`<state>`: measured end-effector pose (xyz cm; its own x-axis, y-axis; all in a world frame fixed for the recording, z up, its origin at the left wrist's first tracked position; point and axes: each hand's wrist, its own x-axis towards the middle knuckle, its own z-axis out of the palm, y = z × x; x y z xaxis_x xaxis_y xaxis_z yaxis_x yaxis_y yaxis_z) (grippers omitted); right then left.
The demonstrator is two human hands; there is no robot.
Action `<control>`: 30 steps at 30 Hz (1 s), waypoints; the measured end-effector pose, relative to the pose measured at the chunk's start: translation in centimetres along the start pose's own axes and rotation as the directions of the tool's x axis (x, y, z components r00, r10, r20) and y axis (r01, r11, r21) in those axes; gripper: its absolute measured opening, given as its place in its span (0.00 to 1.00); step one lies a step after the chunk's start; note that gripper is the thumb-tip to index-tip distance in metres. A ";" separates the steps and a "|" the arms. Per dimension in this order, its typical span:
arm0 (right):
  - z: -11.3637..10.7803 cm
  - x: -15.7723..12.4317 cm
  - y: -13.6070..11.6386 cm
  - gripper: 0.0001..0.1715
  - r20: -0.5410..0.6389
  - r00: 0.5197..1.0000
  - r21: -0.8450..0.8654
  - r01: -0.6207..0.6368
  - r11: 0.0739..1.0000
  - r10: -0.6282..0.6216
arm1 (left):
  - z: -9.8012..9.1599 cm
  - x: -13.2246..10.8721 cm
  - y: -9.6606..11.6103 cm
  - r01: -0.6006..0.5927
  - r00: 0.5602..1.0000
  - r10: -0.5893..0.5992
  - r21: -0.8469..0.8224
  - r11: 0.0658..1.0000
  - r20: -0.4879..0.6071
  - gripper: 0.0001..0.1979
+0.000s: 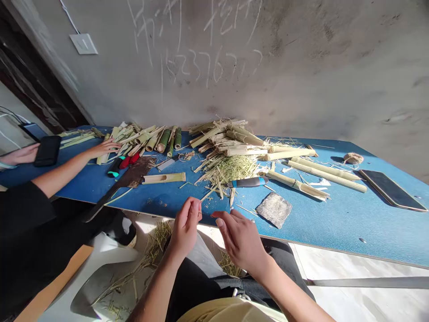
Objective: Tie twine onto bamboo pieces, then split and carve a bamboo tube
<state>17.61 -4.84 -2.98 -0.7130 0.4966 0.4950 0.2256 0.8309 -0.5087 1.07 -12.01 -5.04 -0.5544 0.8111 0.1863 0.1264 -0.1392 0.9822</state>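
Near the table's front edge, my left hand (188, 226) is closed in a pinch around a thin bamboo strip (208, 194), whose far end points toward the shavings. My right hand (239, 241) hovers just to the right, its fingers curled and the thumb beside the index finger; what they hold, if anything, is hidden. Beyond both hands lies a heap of bamboo shavings (234, 170), with a blue and grey utility knife (250, 182) at its front. A grey square of rough, stone-like material (274, 209) rests to the right.
Split bamboo (231, 138) is piled on the blue table (342, 223) by the wall. A cleaver (134, 174) and a half bamboo tube (164, 178) lie left. A tablet or phone (392, 190) lies right. At left, another person's hand (105, 147) touches bamboo pieces; a phone (48, 150) is nearby.
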 end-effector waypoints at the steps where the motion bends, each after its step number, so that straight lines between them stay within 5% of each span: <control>1: 0.0 0.0 0.0 0.17 0.027 1.000 0.002 -0.003 1.000 0.003 | -0.1 0.1 -0.1 -0.001 1.000 0.001 -0.006 1.000 -0.002 0.24; 10: -0.7 -0.5 -0.8 0.17 0.259 0.966 0.028 -0.031 0.999 0.022 | -0.7 0.2 0.3 -0.140 0.980 0.174 0.291 0.946 -0.096 0.19; 15: -0.6 -0.9 -0.4 0.13 0.272 0.962 0.080 -0.043 0.996 0.019 | -0.4 0.1 0.6 -0.247 0.949 0.302 0.380 0.892 -0.094 0.15; 21: -0.2 -0.8 -0.1 0.14 0.243 0.968 -0.010 0.065 0.998 -0.061 | -0.1 -0.6 2.2 -0.404 0.906 0.421 0.398 0.824 0.046 0.12; 30: -1.2 0.1 -1.6 0.07 0.481 0.875 -0.210 0.049 0.976 0.060 | -0.4 0.2 2.1 -0.552 0.830 0.529 0.398 0.733 0.176 0.10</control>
<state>18.02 -5.81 -1.26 -0.9294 0.3636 0.0638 0.3252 0.8882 -0.3245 0.94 -12.38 -2.93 -0.2487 0.6993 0.6702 0.7259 -0.3235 0.6070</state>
